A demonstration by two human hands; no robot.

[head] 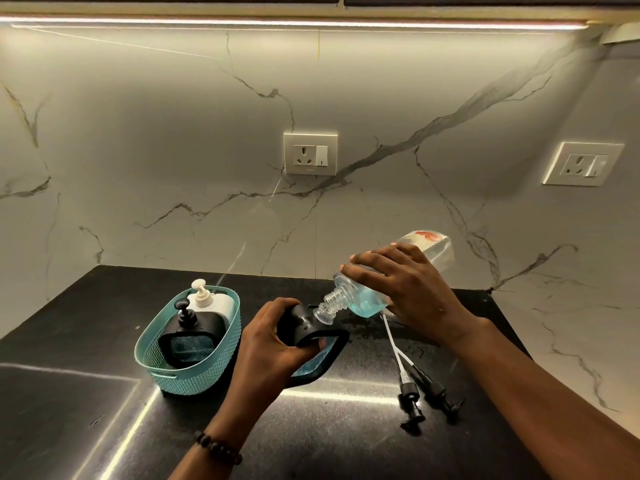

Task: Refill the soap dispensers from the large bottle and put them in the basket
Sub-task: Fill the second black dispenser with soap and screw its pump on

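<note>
At frame centre, the right hand gripped the large clear bottle of blue soap, neck slanting lower-left to the black open-topped dispenser clasped by the left hand.

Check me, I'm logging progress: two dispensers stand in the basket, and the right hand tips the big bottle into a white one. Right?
Not quite. In the head view the right hand tips the big bottle into a black dispenser, held by the left hand. Two dispensers do stand in the basket.

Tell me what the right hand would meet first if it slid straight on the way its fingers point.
Probably the left hand gripping the black soap dispenser: the right hand, holding the tilted clear refill bottle, points left and slightly up. Depth is unclear, so it might pass behind.
</note>
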